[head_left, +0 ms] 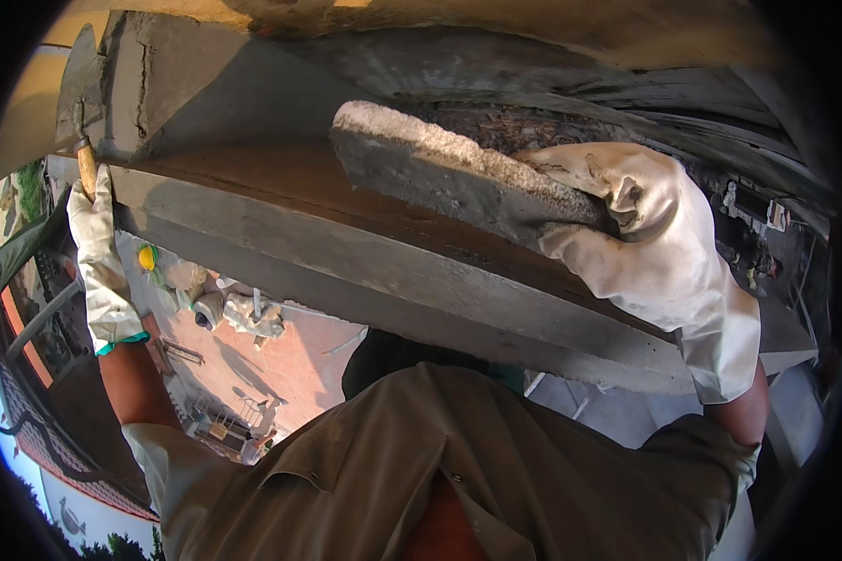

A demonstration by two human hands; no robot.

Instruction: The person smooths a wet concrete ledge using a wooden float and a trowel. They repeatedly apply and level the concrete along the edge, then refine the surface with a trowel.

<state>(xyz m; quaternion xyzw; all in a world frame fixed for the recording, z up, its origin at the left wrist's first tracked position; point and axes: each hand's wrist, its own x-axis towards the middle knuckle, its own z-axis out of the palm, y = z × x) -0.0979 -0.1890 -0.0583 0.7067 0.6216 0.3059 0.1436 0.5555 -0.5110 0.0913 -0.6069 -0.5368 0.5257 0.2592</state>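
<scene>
My left hand (pixel 101 262), in a pale glove with a green cuff, is closed round the wooden handle of a trowel (pixel 86 168) at the far left. The trowel's grey blade points up, beside a cracked cement face. My right hand (pixel 664 224), in a dirty pale glove, grips a thick flat slab (pixel 468 182), its fingers on the upper edge and thumb below. The slab is dark grey on its face, rough and pale along its top edge; I cannot tell its material. It is tilted over a long cement ledge (pixel 346 252) with a brown upper surface.
Behind the ledge rises a grey plastered wall (pixel 262 93). Far below on the left lies a reddish paved ground (pixel 290 360) with bags and a yellow object (pixel 148 257). Dark clutter (pixel 753 243) lies beyond my right hand. A tiled roof edge (pixel 61 439) shows at lower left.
</scene>
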